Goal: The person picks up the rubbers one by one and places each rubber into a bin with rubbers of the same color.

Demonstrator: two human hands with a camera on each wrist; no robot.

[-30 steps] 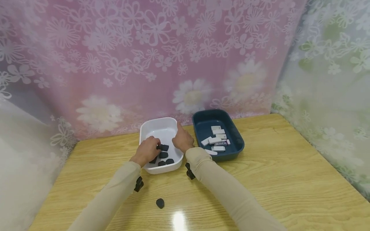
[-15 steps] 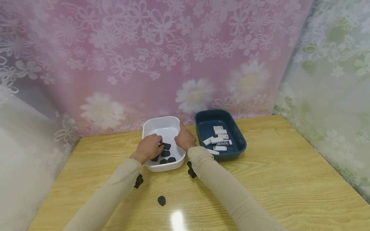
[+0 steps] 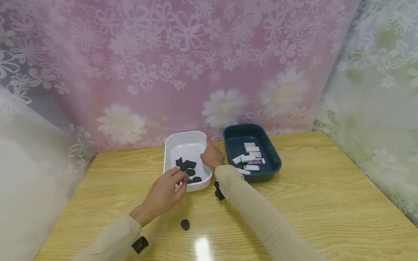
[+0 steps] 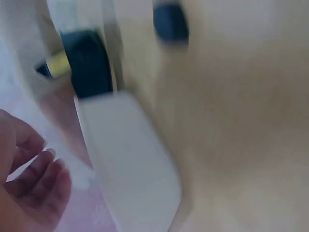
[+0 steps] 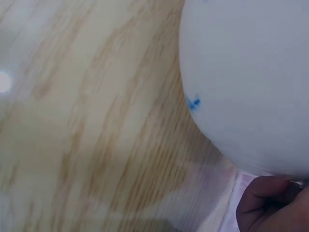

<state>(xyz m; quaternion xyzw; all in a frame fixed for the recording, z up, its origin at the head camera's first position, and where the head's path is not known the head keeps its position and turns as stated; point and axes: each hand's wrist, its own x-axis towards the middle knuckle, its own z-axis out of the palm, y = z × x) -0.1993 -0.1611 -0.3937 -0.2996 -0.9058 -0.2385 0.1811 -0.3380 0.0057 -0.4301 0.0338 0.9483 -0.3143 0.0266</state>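
Observation:
My left hand (image 3: 163, 194) hovers over the near-left edge of the white tray (image 3: 189, 149), fingers loosely bent. In the left wrist view nothing shows between the thumb and fingers of the left hand (image 4: 36, 186). Several black lumps (image 3: 190, 172), some rounded and some blocky, lie in the tray's near half, partly hidden behind that hand. At the tray's right side, my right hand (image 3: 213, 156) grips the rim; the right wrist view shows its bent fingers (image 5: 263, 195) at the white wall. One rounded black lump (image 3: 185, 224) lies on the table in front of the tray.
Right of the white tray stands a dark blue tray (image 3: 277, 165) with several white erasers (image 3: 253, 149) in it, one in a printed sleeve. Both stand on the wooden table (image 3: 310, 195), near the flowered pink curtain (image 3: 183, 72) at its back edge.
My left hand has left the black lumps in the white tray and drawn back toward me, uncovering more of them. My right hand stays on the rim.

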